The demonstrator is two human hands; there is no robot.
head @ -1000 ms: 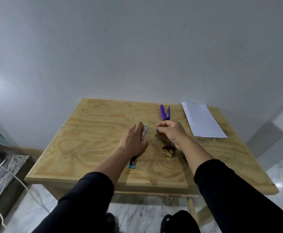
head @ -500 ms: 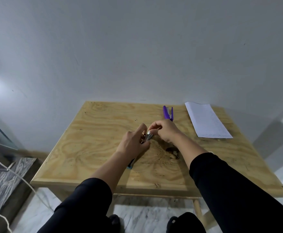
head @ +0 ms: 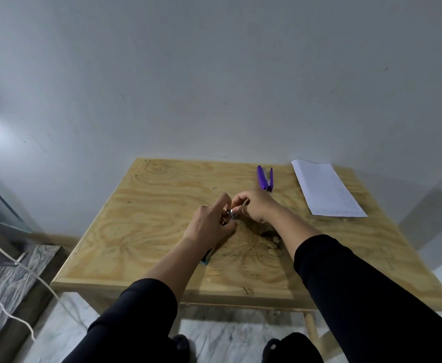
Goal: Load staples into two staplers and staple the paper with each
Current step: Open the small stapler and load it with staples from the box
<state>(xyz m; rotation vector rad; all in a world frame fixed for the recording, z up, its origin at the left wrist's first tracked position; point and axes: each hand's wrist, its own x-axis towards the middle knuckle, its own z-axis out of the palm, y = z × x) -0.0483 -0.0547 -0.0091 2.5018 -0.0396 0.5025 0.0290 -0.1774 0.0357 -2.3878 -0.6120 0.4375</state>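
On the middle of the wooden table (head: 146,231) lies a blue stapler (head: 206,258), mostly covered by my left hand (head: 209,226), which holds it down; only its blue rear end and metal front (head: 231,214) show. My right hand (head: 256,208) pinches a thin strip of staples (head: 244,203) right at the stapler's metal front. A purple stapler (head: 265,178) lies open near the table's far edge, just beyond my right hand. The white sheet of paper (head: 324,189) rests at the far right of the table.
A dark knot (head: 272,238) marks the wood under my right forearm. A white cord (head: 18,284) runs across the floor on the left beside a marbled slab (head: 7,284). A wall stands directly behind the table.
My right hand has moved left from near the purple stapler to meet my left hand at the blue stapler's front. The left hand has stayed on the stapler.
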